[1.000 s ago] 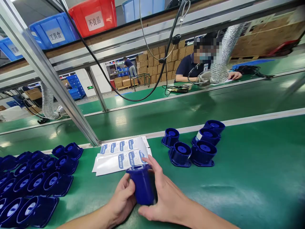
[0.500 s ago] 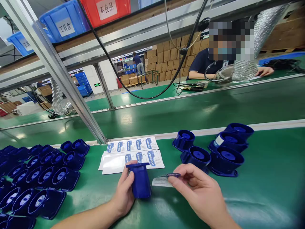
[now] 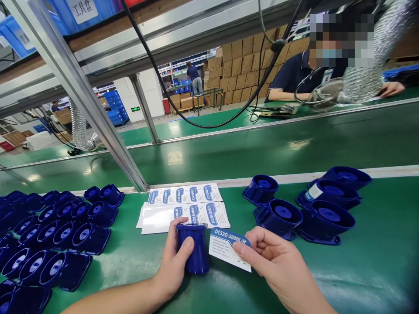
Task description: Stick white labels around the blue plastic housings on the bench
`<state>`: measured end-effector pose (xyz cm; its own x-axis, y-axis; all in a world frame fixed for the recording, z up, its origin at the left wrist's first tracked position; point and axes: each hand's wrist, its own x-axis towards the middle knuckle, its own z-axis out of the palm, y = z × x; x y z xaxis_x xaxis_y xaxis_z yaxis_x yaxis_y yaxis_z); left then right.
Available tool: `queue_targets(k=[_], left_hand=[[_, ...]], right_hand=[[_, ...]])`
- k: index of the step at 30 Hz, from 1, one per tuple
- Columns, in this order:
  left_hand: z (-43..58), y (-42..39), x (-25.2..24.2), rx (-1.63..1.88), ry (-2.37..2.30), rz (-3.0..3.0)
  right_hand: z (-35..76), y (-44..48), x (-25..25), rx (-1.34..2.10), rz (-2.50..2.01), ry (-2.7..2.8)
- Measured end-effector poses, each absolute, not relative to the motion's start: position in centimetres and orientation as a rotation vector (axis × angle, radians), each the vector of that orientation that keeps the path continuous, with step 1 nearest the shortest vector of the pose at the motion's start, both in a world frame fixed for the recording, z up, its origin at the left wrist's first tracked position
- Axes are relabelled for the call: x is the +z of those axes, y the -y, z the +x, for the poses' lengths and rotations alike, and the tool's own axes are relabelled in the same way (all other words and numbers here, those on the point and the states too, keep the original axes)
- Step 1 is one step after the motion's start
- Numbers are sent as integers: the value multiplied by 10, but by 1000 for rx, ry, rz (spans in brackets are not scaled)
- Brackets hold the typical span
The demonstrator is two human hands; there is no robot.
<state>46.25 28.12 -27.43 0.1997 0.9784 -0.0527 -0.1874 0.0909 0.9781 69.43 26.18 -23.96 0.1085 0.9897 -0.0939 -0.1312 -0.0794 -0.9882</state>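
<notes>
My left hand (image 3: 175, 257) is wrapped round a dark blue plastic housing (image 3: 197, 250), held upright with its flange at the top and the thumb on its near side. Just right of it, my right hand (image 3: 278, 259) pinches a label (image 3: 227, 246) by its right end. The label is white with a blue band reading DC52Q-5000L/H, and its printed face is turned toward me. A small gap seems to separate label and housing. Behind the left hand lie label sheets (image 3: 185, 194) with more of the same labels; one sheet has a bare stretch on its left.
Rows of blue housings (image 3: 50, 237) fill the left of the green bench (image 3: 235, 290). Several more housings (image 3: 327, 213) stand at right, one bearing a label. A metal post (image 3: 94, 113) rises behind the sheets, with a black cable (image 3: 209, 125) hanging across. A co-worker (image 3: 294, 74) sits opposite.
The label in my right hand has turned from nearly edge-on to showing its printed face. My left hand has rotated the housing slightly, its thumb now across the front. The camera view has shifted a little.
</notes>
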Motion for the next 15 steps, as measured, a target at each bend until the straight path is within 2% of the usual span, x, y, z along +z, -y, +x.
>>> queue_targets(k=[15], left_hand=[[467, -278, -267, 1060, -961, 1045]], right_hand=[[689, -256, -246, 1424, -1173, 1019]])
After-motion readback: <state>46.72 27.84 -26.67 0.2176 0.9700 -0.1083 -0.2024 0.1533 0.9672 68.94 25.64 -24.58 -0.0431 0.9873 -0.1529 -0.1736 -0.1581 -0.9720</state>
